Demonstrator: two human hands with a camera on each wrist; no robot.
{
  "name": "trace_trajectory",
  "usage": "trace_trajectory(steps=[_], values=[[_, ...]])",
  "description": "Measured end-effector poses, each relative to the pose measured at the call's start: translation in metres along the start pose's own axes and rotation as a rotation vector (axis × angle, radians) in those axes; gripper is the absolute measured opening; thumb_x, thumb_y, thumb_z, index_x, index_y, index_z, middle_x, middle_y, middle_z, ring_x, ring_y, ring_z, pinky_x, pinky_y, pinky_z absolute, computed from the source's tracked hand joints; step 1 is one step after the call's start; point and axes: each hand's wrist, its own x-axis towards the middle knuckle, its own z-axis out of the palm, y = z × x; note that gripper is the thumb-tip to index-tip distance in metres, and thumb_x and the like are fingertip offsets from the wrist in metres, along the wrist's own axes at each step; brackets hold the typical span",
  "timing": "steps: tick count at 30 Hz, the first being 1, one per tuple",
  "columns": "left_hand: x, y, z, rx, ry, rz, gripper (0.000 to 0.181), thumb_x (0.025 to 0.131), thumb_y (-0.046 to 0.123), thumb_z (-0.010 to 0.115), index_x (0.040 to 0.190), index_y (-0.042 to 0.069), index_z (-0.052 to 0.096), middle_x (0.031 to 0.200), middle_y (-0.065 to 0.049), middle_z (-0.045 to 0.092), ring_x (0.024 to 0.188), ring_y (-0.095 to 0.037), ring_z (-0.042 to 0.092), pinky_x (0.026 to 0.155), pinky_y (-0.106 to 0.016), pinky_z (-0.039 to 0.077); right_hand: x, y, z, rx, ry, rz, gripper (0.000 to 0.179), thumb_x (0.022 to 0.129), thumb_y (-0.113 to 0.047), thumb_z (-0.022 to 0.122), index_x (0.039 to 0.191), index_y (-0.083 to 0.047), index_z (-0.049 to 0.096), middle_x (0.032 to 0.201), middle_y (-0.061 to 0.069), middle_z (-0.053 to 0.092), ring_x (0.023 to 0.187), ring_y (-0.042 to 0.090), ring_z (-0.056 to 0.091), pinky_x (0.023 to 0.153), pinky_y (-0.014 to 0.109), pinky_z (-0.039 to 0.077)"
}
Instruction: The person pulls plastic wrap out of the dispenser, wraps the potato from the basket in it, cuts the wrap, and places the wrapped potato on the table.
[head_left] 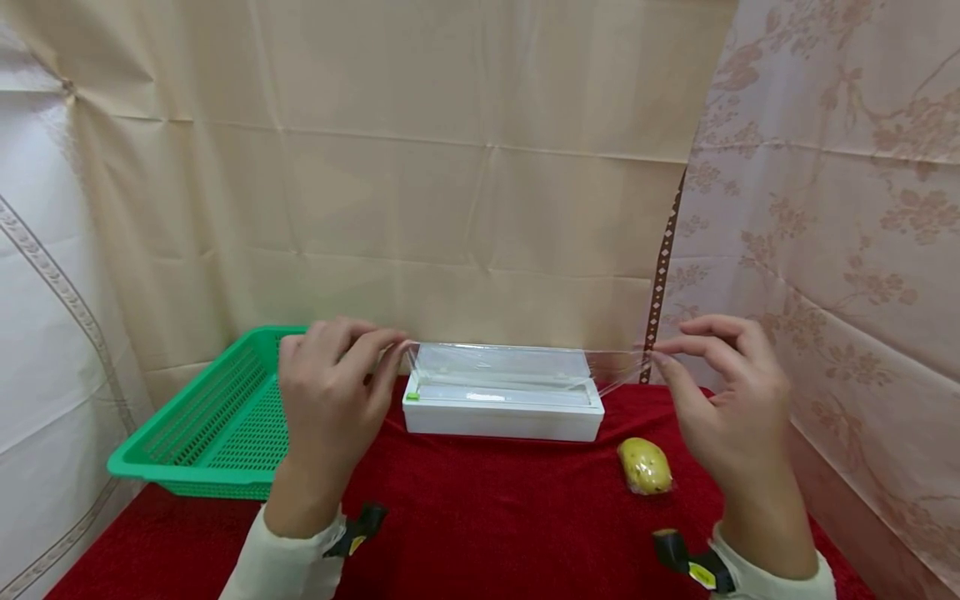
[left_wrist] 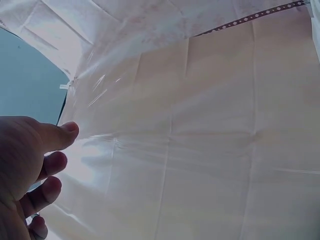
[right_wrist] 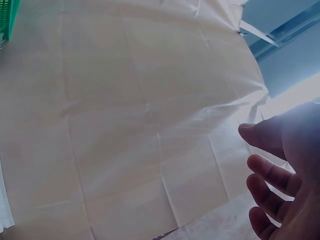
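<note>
A clear sheet of plastic wrap (head_left: 495,367) stretches between my two hands, in front of and above a white cling film box (head_left: 502,422). My left hand (head_left: 337,392) pinches one corner between thumb and fingers. At the other end my right hand (head_left: 731,400) pinches the opposite corner, its other fingers loosely bent. Both wrist views show the hands from below, the left hand (left_wrist: 30,175) and the right hand (right_wrist: 280,165), with the film barely visible as glints. On the red cloth, left of my right wrist, lies a yellow potato (head_left: 645,467) wrapped in shiny film.
A green plastic basket (head_left: 187,479) stands at the left, partly behind my left hand. Red cloth (head_left: 487,517) covers the table. A beige curtain (head_left: 375,208) hangs behind, and a floral curtain (head_left: 862,250) closes the right side.
</note>
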Motion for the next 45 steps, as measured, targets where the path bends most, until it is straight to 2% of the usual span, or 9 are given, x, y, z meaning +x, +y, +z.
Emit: trace_trajectory(steps=[3, 9, 17, 22, 29, 34, 38, 43, 45], values=[[0.002, 0.002, -0.003, -0.007, 0.008, 0.002, 0.017, 0.092, 0.024, 0.077, 0.096, 0.009, 0.082, 0.089, -0.012, 0.072, 0.076, -0.032, 0.062, 0.066, -0.045, 0.037, 0.000, -0.002, -0.004, -0.005, -0.012, 0.003, 0.014, 0.083, 0.004, 0.081, 0.096, 0.000, 0.079, 0.117, 0.019, 0.065, 0.114, 0.008, 0.053, 0.090, 0.015, 0.038], [0.006, 0.007, -0.007, -0.036, 0.051, 0.015, 0.013, 0.091, 0.020, 0.077, 0.094, 0.008, 0.081, 0.089, -0.012, 0.074, 0.077, -0.033, 0.064, 0.066, -0.046, 0.039, 0.002, -0.015, -0.006, 0.014, 0.028, -0.007, 0.016, 0.079, 0.010, 0.081, 0.094, 0.003, 0.079, 0.115, 0.022, 0.065, 0.112, 0.004, 0.053, 0.085, 0.015, 0.037], [0.009, 0.013, -0.013, -0.073, 0.072, 0.030, 0.018, 0.096, 0.022, 0.073, 0.097, 0.006, 0.081, 0.090, -0.010, 0.078, 0.080, -0.032, 0.069, 0.070, -0.047, 0.042, 0.006, -0.036, -0.012, 0.028, 0.054, -0.033, 0.017, 0.077, 0.016, 0.078, 0.092, 0.007, 0.077, 0.110, 0.025, 0.065, 0.107, -0.001, 0.053, 0.067, 0.015, 0.030], [0.011, 0.016, -0.017, -0.086, 0.087, 0.036, 0.018, 0.097, 0.022, 0.071, 0.096, 0.006, 0.080, 0.089, -0.009, 0.078, 0.080, -0.031, 0.069, 0.071, -0.048, 0.041, 0.005, -0.034, -0.015, 0.043, 0.061, -0.038, 0.015, 0.078, 0.013, 0.079, 0.091, 0.006, 0.077, 0.110, 0.026, 0.065, 0.108, 0.001, 0.054, 0.074, 0.016, 0.033], [0.014, 0.017, -0.024, -0.097, 0.075, 0.043, 0.023, 0.099, 0.026, 0.069, 0.095, 0.006, 0.079, 0.086, -0.009, 0.077, 0.079, -0.031, 0.068, 0.073, -0.048, 0.040, 0.003, -0.024, -0.020, 0.049, 0.073, -0.066, 0.011, 0.079, 0.006, 0.082, 0.089, 0.003, 0.079, 0.107, 0.024, 0.067, 0.109, 0.006, 0.057, 0.083, 0.015, 0.035], [0.015, 0.019, -0.029, -0.105, 0.075, 0.055, 0.025, 0.100, 0.028, 0.068, 0.094, 0.006, 0.080, 0.084, -0.009, 0.077, 0.076, -0.030, 0.067, 0.073, -0.047, 0.039, 0.002, -0.025, -0.026, 0.060, 0.061, -0.068, 0.009, 0.081, 0.004, 0.080, 0.090, 0.000, 0.080, 0.107, 0.022, 0.067, 0.107, 0.006, 0.058, 0.082, 0.015, 0.034], [0.016, 0.020, -0.035, -0.127, 0.043, 0.061, 0.023, 0.098, 0.027, 0.071, 0.096, 0.006, 0.079, 0.085, -0.008, 0.077, 0.076, -0.029, 0.067, 0.073, -0.045, 0.038, 0.001, -0.029, -0.033, 0.045, 0.004, -0.059, 0.015, 0.079, 0.008, 0.080, 0.091, -0.001, 0.080, 0.106, 0.020, 0.069, 0.106, 0.003, 0.059, 0.081, 0.014, 0.036], [0.015, 0.020, -0.045, -0.144, -0.085, 0.016, 0.022, 0.092, 0.026, 0.075, 0.104, 0.008, 0.079, 0.091, -0.007, 0.078, 0.082, -0.027, 0.068, 0.077, -0.041, 0.039, -0.001, -0.035, -0.043, 0.038, -0.113, -0.056, 0.028, 0.075, 0.015, 0.080, 0.094, -0.006, 0.079, 0.105, 0.012, 0.073, 0.107, 0.003, 0.061, 0.088, 0.011, 0.041], [0.015, 0.020, -0.049, -0.156, -0.122, 0.002, 0.019, 0.090, 0.023, 0.077, 0.103, 0.010, 0.079, 0.092, -0.005, 0.078, 0.083, -0.025, 0.068, 0.077, -0.039, 0.039, -0.001, -0.037, -0.047, 0.037, -0.155, -0.064, 0.033, 0.074, 0.016, 0.081, 0.096, -0.009, 0.079, 0.104, 0.008, 0.075, 0.106, 0.003, 0.062, 0.090, 0.010, 0.042]])
